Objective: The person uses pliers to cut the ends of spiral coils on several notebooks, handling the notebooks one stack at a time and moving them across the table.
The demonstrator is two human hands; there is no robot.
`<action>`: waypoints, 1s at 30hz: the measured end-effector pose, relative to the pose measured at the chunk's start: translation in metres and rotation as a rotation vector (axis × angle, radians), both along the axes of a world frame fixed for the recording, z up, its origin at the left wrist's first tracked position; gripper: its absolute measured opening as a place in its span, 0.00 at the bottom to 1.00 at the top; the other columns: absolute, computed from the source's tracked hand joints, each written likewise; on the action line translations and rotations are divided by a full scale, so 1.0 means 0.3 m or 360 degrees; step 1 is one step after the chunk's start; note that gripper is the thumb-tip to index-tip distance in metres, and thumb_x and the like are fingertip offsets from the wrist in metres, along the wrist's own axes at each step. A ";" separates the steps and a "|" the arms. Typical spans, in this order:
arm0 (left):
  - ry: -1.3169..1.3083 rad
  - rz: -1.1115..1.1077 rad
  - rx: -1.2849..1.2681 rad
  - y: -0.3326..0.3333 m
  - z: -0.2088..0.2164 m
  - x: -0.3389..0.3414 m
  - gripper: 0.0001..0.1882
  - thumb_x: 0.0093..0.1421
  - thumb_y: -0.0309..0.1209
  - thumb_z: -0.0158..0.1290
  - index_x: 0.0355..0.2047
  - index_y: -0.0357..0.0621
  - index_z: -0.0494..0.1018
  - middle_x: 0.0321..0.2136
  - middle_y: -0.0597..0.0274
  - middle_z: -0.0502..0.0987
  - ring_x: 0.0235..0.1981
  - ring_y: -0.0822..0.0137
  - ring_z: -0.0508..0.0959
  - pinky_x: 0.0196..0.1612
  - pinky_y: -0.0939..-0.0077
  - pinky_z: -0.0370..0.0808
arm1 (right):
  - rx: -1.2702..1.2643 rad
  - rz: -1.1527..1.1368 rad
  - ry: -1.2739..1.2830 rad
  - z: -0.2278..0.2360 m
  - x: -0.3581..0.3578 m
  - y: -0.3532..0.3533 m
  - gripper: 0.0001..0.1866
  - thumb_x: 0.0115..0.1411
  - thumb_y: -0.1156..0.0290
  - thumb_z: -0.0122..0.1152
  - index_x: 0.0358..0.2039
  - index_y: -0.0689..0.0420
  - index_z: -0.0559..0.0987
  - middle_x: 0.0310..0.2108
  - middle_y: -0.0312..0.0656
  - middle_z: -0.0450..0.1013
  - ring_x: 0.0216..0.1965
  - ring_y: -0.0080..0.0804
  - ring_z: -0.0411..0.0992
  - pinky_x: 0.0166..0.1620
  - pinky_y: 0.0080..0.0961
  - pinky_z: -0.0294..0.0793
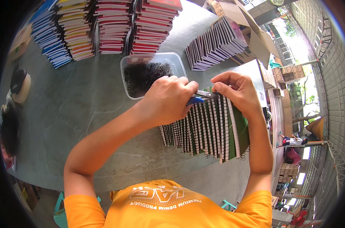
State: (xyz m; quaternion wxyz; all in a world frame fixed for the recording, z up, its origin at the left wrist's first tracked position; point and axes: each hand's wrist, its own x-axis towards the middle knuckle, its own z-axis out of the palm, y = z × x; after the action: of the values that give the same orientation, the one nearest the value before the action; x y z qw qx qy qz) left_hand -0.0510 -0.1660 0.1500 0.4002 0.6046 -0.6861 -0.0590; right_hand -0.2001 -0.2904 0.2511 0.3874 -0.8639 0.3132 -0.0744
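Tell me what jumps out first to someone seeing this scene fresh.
Two hands meet at centre: the left hand works blue-handled pliers at the spiral edge of a fanned row of notebooks, which the right hand steadies. Behind them sits a clear tub of dark wire coils, with colourful notebook stacks at the table's far edge.

We see a grey stone surface [85, 110], cardboard boxes [252, 34] behind, grated walkway [332, 95] at right, bright daylight outside.

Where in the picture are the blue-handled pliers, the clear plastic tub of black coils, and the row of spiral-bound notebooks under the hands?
Blue-handled pliers [198, 97]: head view, on the handle and jaws between the hands.
Clear plastic tub [177, 60]: head view, on its right rim.
Row of spiral-bound notebooks [210, 129]: head view, on the spines mid-row.
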 end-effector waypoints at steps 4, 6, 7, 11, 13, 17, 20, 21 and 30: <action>0.0094 0.0055 0.0056 0.004 0.002 -0.014 0.16 0.46 0.27 0.59 0.37 0.41 0.71 0.29 0.56 0.74 0.31 0.56 0.76 0.35 0.63 0.74 | 0.0197 -0.0050 -0.0026 0.007 -0.003 -0.003 0.08 0.55 0.73 0.61 0.34 0.63 0.80 0.27 0.33 0.75 0.28 0.14 0.69 0.32 0.12 0.68; 0.0290 0.0007 0.0133 0.016 0.005 -0.012 0.17 0.46 0.27 0.59 0.37 0.41 0.71 0.30 0.56 0.74 0.32 0.56 0.76 0.36 0.63 0.73 | 0.0366 -0.0076 -0.0096 0.009 -0.009 -0.013 0.08 0.56 0.73 0.60 0.35 0.63 0.80 0.28 0.34 0.75 0.28 0.14 0.70 0.31 0.11 0.68; 0.0248 0.0027 0.0106 0.022 0.006 -0.009 0.18 0.46 0.27 0.59 0.38 0.41 0.71 0.30 0.56 0.74 0.33 0.56 0.76 0.37 0.63 0.73 | 0.0379 -0.0105 -0.0087 0.009 -0.010 -0.019 0.08 0.58 0.73 0.58 0.35 0.63 0.79 0.28 0.35 0.75 0.28 0.14 0.70 0.28 0.10 0.67; 0.0149 0.0082 -0.0057 0.027 0.012 -0.006 0.20 0.46 0.29 0.60 0.41 0.41 0.71 0.33 0.56 0.74 0.36 0.56 0.74 0.40 0.63 0.69 | 0.0370 -0.0113 -0.0086 0.002 -0.013 -0.031 0.09 0.59 0.69 0.59 0.36 0.62 0.79 0.27 0.35 0.76 0.26 0.13 0.70 0.23 0.09 0.66; 0.0115 0.0098 -0.0098 0.019 0.015 -0.011 0.20 0.46 0.30 0.60 0.42 0.41 0.72 0.34 0.57 0.74 0.38 0.56 0.74 0.42 0.63 0.68 | 0.0408 -0.0109 -0.0100 0.000 -0.015 -0.032 0.09 0.60 0.69 0.59 0.36 0.62 0.79 0.27 0.35 0.76 0.26 0.14 0.70 0.24 0.09 0.66; 0.0045 0.0106 -0.0105 0.000 0.025 -0.024 0.20 0.47 0.30 0.60 0.41 0.41 0.72 0.34 0.57 0.75 0.38 0.57 0.74 0.42 0.63 0.68 | 0.0406 -0.0082 -0.0179 -0.001 -0.015 -0.027 0.09 0.60 0.70 0.58 0.37 0.62 0.79 0.27 0.36 0.76 0.27 0.14 0.71 0.26 0.09 0.67; 0.0014 0.0069 -0.0048 -0.005 0.030 -0.022 0.19 0.47 0.30 0.60 0.40 0.40 0.72 0.32 0.56 0.75 0.36 0.57 0.76 0.39 0.63 0.70 | 0.0410 -0.0077 -0.0190 0.004 -0.016 -0.021 0.09 0.60 0.71 0.58 0.37 0.62 0.79 0.28 0.37 0.77 0.29 0.15 0.72 0.28 0.10 0.69; 0.0015 0.0064 -0.0030 -0.007 0.029 -0.021 0.18 0.47 0.30 0.60 0.39 0.40 0.72 0.31 0.56 0.75 0.35 0.56 0.76 0.38 0.63 0.71 | 0.0389 -0.0090 -0.0139 0.006 -0.017 -0.019 0.08 0.60 0.72 0.58 0.37 0.62 0.79 0.29 0.37 0.77 0.29 0.16 0.72 0.29 0.10 0.69; 0.0296 -0.0018 0.0146 0.007 0.000 -0.034 0.17 0.45 0.26 0.59 0.36 0.39 0.70 0.28 0.52 0.74 0.31 0.52 0.77 0.35 0.62 0.75 | 0.0501 -0.0037 0.0067 0.069 0.005 -0.023 0.10 0.54 0.78 0.62 0.38 0.65 0.79 0.32 0.38 0.77 0.32 0.19 0.74 0.38 0.15 0.73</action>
State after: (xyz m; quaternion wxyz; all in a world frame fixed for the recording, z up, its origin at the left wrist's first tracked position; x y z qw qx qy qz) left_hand -0.0612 -0.1640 0.1500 0.4336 0.6104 -0.6461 -0.1486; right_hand -0.1986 -0.2974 0.2717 0.5106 -0.7901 0.3391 -0.0108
